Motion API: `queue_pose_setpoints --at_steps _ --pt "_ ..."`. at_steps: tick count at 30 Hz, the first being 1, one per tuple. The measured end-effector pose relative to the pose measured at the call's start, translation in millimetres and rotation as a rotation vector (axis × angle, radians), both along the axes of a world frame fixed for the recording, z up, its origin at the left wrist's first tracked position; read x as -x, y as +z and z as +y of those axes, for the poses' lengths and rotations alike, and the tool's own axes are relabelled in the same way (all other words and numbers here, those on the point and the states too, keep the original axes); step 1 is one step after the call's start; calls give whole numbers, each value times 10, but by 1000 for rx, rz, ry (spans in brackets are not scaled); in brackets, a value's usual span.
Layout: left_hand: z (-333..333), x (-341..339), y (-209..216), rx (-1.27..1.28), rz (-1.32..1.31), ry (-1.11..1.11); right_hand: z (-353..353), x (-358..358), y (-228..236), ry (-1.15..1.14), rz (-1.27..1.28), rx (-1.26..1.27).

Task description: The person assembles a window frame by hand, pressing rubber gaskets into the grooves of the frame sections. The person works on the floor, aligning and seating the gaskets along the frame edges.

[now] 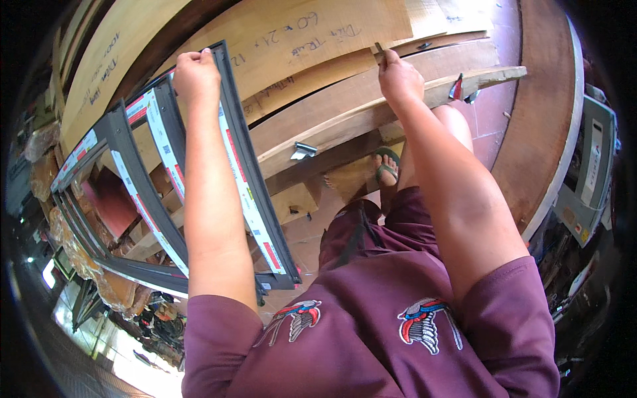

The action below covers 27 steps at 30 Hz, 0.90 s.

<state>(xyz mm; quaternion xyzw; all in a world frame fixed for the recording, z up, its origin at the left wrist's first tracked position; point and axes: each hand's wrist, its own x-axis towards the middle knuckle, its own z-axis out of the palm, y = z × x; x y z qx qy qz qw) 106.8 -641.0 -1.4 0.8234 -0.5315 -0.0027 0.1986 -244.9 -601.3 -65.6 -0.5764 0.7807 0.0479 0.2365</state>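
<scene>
Maroon shirt point(358, 312) w/ bird embroidery is filling the near side, R of the black frame's near end. Black frame point(252, 166), w/ white-&-red strips, is slanting away on person's L. Sandalled foot point(387, 169) is showing R of frame. Wooden beam point(332, 134) is running R from frame's side, under R forearm. L grip point(198, 76) is holding frame's far end, fingers curled. R grip point(401, 78) is pinching a small thin brown pc point(379, 49), type unclear, well R of frame. Handwritten-on boards point(365, 20) are lying beyond frame.
</scene>
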Motion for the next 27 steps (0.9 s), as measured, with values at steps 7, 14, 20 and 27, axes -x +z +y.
queue_pose_setpoints --at_steps 7,14,20,27 --pt "-182 102 241 -311 -119 -25 7 18 -74 3 14 29" --pt "-413 12 340 -641 -285 -184 -15 -14 -15 9 19 18" --pt "-82 -161 353 -425 -293 -241 -17 4 5 -3 17 -23" --pt "115 -680 331 -310 -196 -156 -19 -14 64 10 -14 -65"
